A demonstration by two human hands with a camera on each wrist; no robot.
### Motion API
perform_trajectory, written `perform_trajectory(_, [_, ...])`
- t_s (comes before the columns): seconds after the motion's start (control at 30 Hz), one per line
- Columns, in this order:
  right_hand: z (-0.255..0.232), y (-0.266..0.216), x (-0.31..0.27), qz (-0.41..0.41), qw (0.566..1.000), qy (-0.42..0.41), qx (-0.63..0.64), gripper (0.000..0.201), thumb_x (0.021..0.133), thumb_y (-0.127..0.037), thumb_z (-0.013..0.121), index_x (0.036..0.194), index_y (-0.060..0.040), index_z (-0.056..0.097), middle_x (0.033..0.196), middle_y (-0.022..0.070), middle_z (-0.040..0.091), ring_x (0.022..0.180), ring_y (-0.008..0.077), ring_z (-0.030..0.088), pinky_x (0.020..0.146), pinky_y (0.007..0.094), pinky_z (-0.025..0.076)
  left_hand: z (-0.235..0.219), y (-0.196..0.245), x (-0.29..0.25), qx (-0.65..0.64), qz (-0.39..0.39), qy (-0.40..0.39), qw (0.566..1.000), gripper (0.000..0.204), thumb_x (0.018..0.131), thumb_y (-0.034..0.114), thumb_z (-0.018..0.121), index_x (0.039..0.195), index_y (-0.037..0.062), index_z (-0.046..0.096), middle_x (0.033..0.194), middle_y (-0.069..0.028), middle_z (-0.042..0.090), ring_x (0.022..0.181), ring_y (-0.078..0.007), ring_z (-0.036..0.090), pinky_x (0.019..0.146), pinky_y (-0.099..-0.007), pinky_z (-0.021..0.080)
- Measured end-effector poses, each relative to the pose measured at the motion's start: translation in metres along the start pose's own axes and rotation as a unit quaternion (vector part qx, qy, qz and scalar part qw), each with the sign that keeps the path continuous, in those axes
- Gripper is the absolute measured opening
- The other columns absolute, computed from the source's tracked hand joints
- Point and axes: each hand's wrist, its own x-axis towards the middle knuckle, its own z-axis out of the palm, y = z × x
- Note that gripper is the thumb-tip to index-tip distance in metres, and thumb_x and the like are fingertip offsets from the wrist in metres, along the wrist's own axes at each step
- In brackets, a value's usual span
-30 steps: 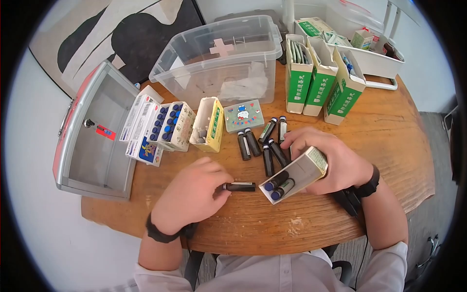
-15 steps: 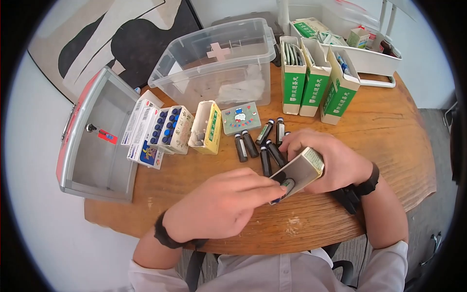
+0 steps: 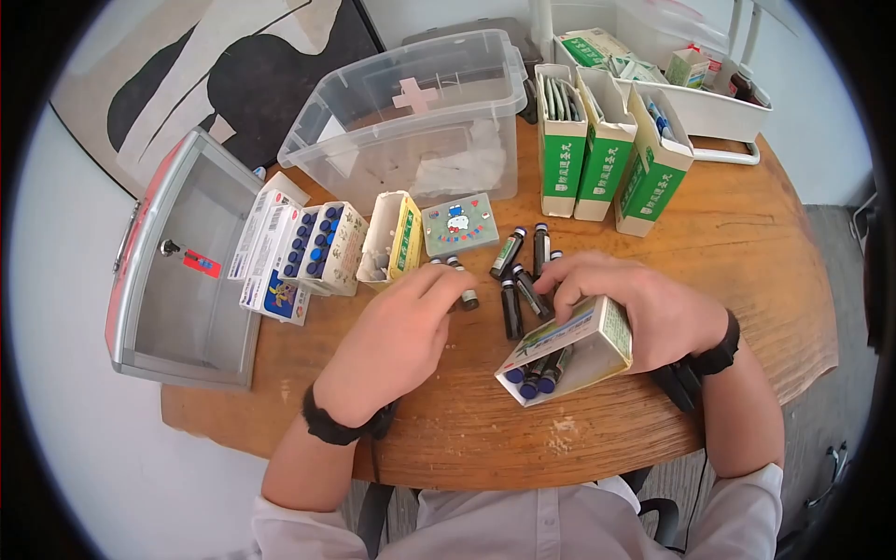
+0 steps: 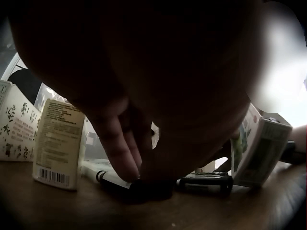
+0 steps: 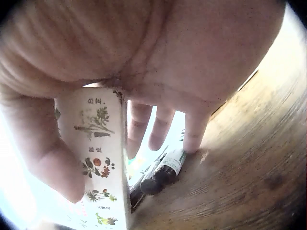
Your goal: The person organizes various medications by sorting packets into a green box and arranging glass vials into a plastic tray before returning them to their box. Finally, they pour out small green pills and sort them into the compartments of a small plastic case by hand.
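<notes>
My right hand (image 3: 644,313) holds a tilted white carton (image 3: 616,331) on the table's right side, its mouth facing down to the left. Several blue-capped dark vials (image 3: 549,378) lie inside it. In the right wrist view the thumb lies along the printed carton side (image 5: 98,143), near a loose vial (image 5: 170,163). My left hand (image 3: 387,341) reaches to the pair of vials by the green tin; one vial (image 3: 467,297) shows beyond its fingers. The left wrist view, quite dark, has finger and thumb pinching a white-labelled vial (image 4: 114,179). More loose vials (image 3: 511,310) lie between the hands.
A yellow carton (image 3: 407,245), a carton of blue-capped vials (image 3: 342,247) and a green tin (image 3: 461,226) stand behind the left hand. Farther back are a clear bin (image 3: 411,140), green cartons (image 3: 605,177) and a white medicine box (image 3: 719,117). A grey-framed case (image 3: 187,271) stands left.
My left hand carried a vial to the carton's mouth, then moved back to the vials by the tin. The carton now holds one more vial and has turned in my right hand.
</notes>
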Motion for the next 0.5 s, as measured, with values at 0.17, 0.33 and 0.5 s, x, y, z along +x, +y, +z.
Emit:
perform_trajectory(0.17, [0.001,-0.002,0.001,-0.003,1.0,0.016,-0.017,0.056,0.066,-0.011,0.1,0.112,-0.0086,0.068,0.136,0.0161,0.068,0.136,0.0378,0.061,0.115,0.0458,0.048,0.001,-0.01,-0.006,0.077,-0.002,0.017,0.997,0.038,0.092,-0.011,0.067,0.127,0.0023,0.069,0.121,-0.0172,0.074,0.114,-0.0402,0.07,0.098,-0.0486,0.059])
perform_trajectory(0.33, [0.005,0.001,0.002,-0.014,0.999,0.035,-0.026,0.058,0.064,-0.019,0.103,0.11,-0.0081,0.068,0.14,0.0163,0.066,0.136,0.0376,0.061,0.115,0.0468,0.047,0.003,-0.007,-0.004,0.081,0.015,-0.008,0.997,0.041,0.092,-0.01,0.068,0.131,0.0031,0.069,0.12,-0.0179,0.075,0.113,-0.0402,0.071,0.097,-0.0488,0.059])
perform_trajectory(0.5, [0.006,0.003,0.001,0.003,0.999,0.044,-0.022,0.058,0.065,-0.02,0.103,0.111,-0.0081,0.07,0.145,0.0193,0.063,0.141,0.0392,0.058,0.118,0.0472,0.046,0.012,-0.009,-0.003,0.08,0.031,0.057,0.995,0.043,0.092,-0.009,0.066,0.133,0.0047,0.069,0.115,-0.017,0.075,0.109,-0.0399,0.072,0.094,-0.0488,0.06])
